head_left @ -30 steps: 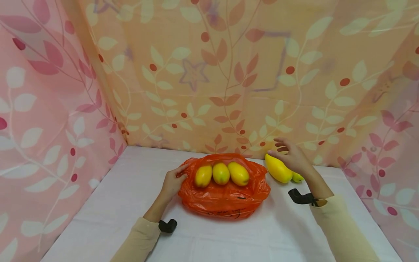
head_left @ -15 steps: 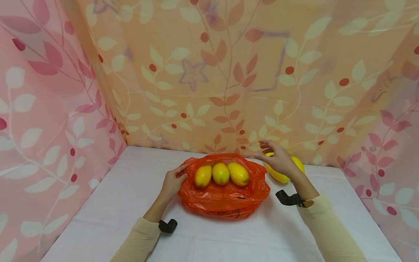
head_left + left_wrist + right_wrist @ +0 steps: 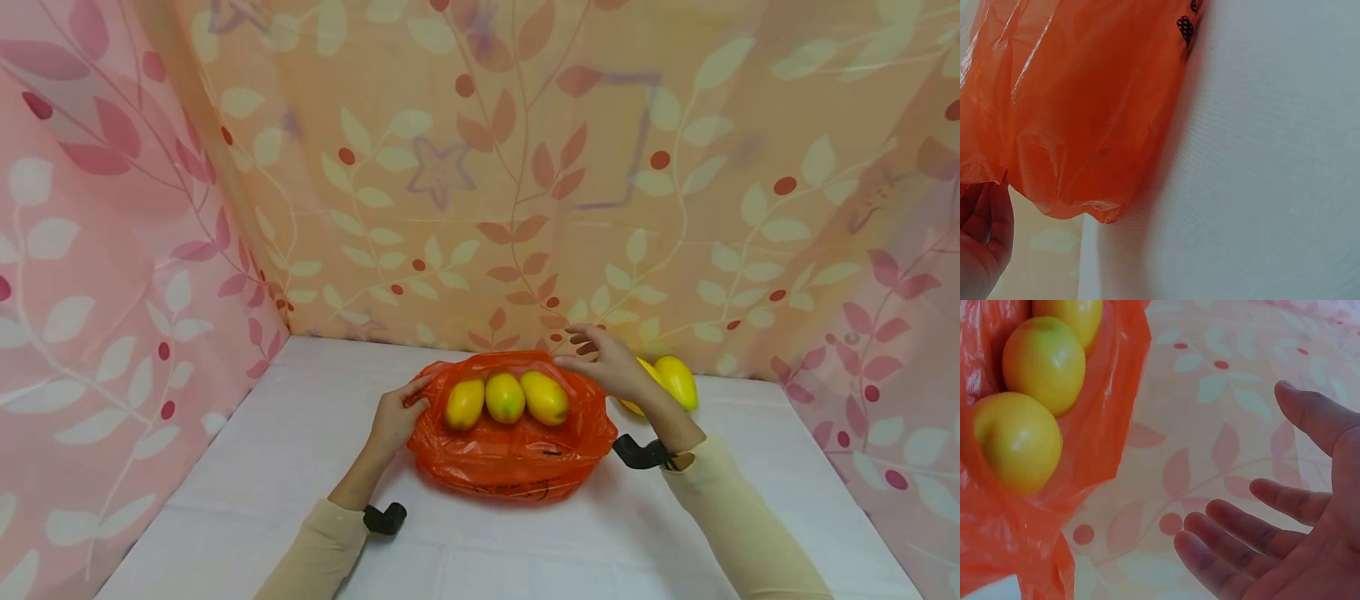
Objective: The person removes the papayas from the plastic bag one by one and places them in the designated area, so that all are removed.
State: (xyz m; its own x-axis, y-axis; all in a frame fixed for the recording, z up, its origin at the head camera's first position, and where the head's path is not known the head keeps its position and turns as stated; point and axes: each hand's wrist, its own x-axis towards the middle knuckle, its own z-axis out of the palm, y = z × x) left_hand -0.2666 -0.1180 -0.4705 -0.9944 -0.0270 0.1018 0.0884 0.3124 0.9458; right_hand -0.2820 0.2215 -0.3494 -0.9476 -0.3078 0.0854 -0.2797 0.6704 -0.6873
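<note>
An orange plastic bag (image 3: 517,467) lies with its mouth spread, black print on its front. Three yellow mangoes (image 3: 506,398) sit in a row in its opening; the right wrist view shows these mangoes (image 3: 1044,365) close up. My left hand (image 3: 393,423) pinches the bag's left edge, and the left wrist view has the fingers (image 3: 1000,219) at the edge of the plastic. My right hand (image 3: 611,362) hovers over the bag's back right corner, fingers spread and holding nothing. In the right wrist view, that palm (image 3: 1310,562) faces the bag.
Two more yellow mangoes, one partly hidden (image 3: 648,367) behind my right forearm and one farther right (image 3: 677,383), lie on the white tabletop (image 3: 510,558). A leaf-patterned cloth wall (image 3: 450,225) rises right behind the table, with pink walls at both sides.
My right hand has moved left, from above the loose mangoes to the bag's right side, uncovering the right mango. My left hand, the bag and its mangoes have stayed in place.
</note>
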